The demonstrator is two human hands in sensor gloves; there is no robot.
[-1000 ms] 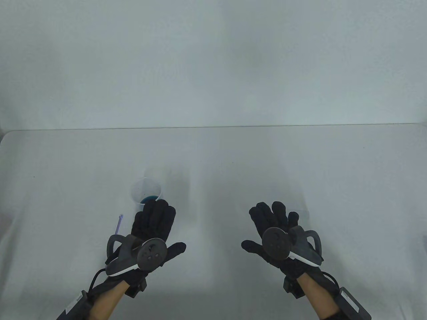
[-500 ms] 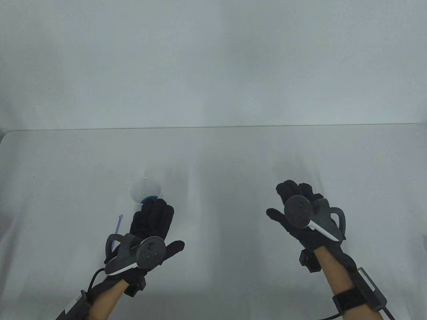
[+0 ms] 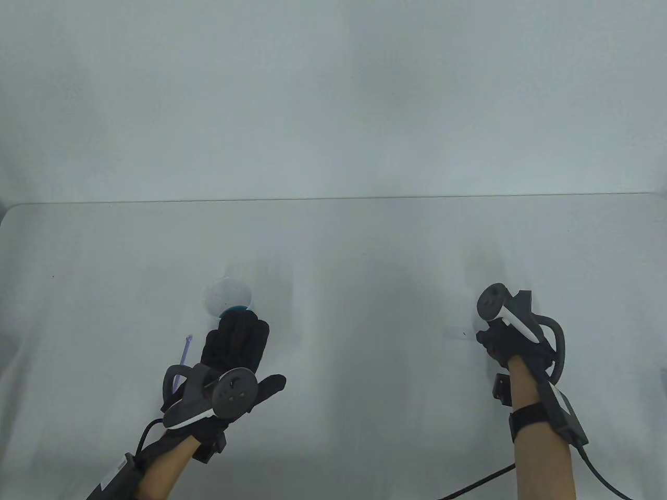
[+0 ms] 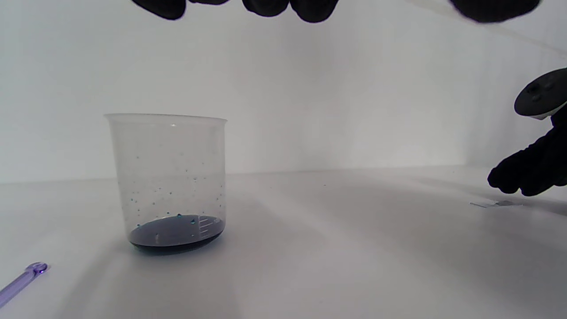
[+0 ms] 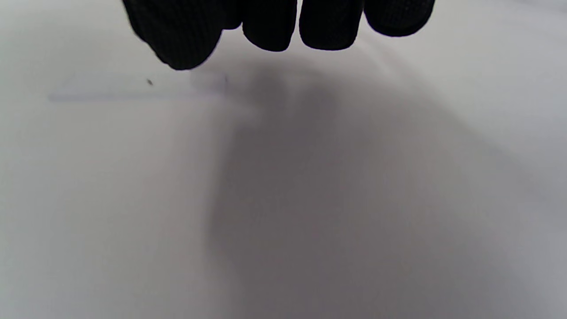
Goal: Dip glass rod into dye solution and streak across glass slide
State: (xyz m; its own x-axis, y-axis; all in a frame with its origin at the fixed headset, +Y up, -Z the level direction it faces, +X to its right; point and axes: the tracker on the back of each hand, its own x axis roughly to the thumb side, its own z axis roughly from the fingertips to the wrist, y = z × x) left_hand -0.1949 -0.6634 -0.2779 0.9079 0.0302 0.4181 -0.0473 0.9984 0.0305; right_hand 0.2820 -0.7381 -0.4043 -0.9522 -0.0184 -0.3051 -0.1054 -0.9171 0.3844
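A clear beaker [image 3: 227,298] with a little dark blue dye stands left of centre; it also shows in the left wrist view [image 4: 168,177]. A purple glass rod [image 3: 186,351] lies on the table to its left, its tip in the left wrist view [image 4: 26,277]. My left hand [image 3: 237,341] is spread flat and empty just in front of the beaker. A glass slide [image 3: 459,333] lies flat at the right, faint in the right wrist view [image 5: 133,86]. My right hand [image 3: 501,341] points its fingers [image 5: 270,31] down at the slide's right end, holding nothing.
The white table [image 3: 344,250] ends at a straight far edge against a pale wall. A black cable [image 3: 479,482] trails from my right wrist near the front edge. My right hand also shows in the left wrist view [image 4: 531,173].
My right hand has moved right and away from me, tipped its fingers down and uncovered the slide. My left hand has barely moved.
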